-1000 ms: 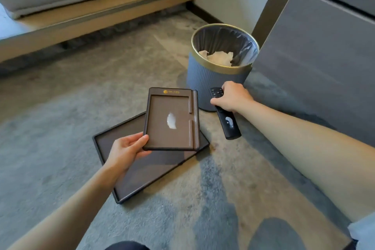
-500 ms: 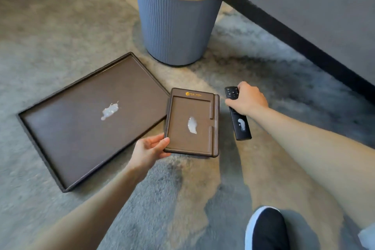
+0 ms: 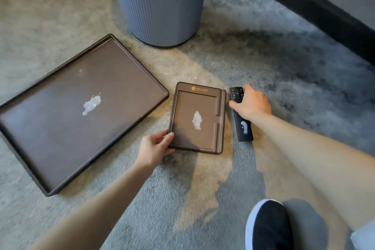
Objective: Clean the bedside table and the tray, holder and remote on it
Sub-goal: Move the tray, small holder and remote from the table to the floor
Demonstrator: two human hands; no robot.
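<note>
Left hand (image 3: 155, 146) clamps near-left corner of small brown rectangular holder (image 3: 197, 117) on carpet | right hand (image 3: 250, 103) grips slim black remote (image 3: 241, 119), long axis pointing away | large brown tray (image 3: 60, 128) lies left, nearer left hand

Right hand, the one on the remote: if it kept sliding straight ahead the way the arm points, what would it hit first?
Probably the ribbed grey bin. The right hand on the remote points up and leftward, with only bare carpet between; depth is hard to judge.
</note>
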